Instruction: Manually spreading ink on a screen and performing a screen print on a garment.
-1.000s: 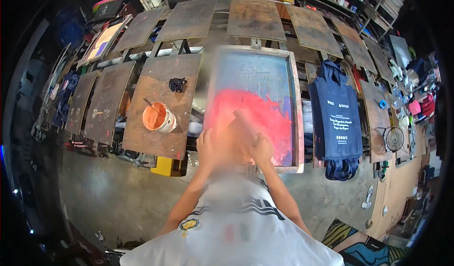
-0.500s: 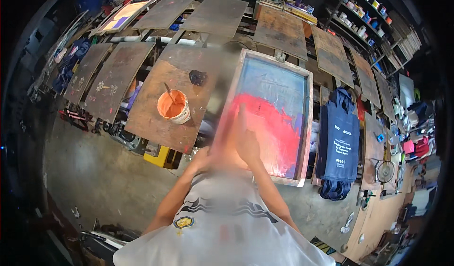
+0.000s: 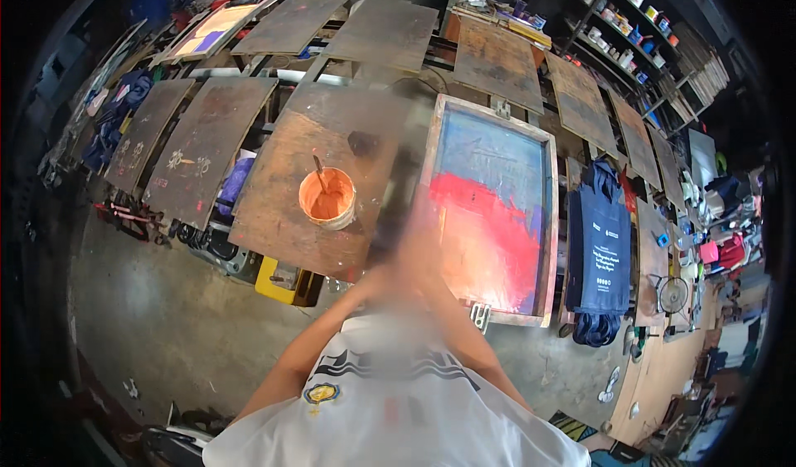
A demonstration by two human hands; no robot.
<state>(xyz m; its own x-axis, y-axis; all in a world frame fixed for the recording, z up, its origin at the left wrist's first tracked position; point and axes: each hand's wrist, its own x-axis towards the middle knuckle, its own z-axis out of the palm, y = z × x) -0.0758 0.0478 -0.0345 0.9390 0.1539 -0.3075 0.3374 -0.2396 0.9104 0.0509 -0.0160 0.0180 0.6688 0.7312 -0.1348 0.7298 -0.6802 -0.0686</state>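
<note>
A wooden-framed printing screen (image 3: 550, 218) lies at the centre right, its mesh blue at the far end and smeared with red and orange ink nearer me. My right hand (image 3: 424, 255) is at the screen's left side, smeared by blur, so its fingers do not show. My left hand (image 3: 377, 286) is low beside it, near the front edge of a stained board (image 3: 274, 210), also blurred. Whether either hand holds anything is hidden. On that board stands a white tub (image 3: 346, 220) of orange ink, with a stick-like handle (image 3: 318, 168) leaning in it. A dark lump (image 3: 362, 142) lies behind the tub.
Right of the screen, a dark blue tote bag (image 3: 599, 251) lies on another board. More flat boards (image 3: 381, 31) stand in rows behind and to the left. A yellow box (image 3: 278, 283) sits below the near board. Shelves with bottles (image 3: 622, 36) are at the far right.
My right hand has drawn back left from over the red ink to the screen's left side. My left hand has come closer to it. The whole view has shifted slightly.
</note>
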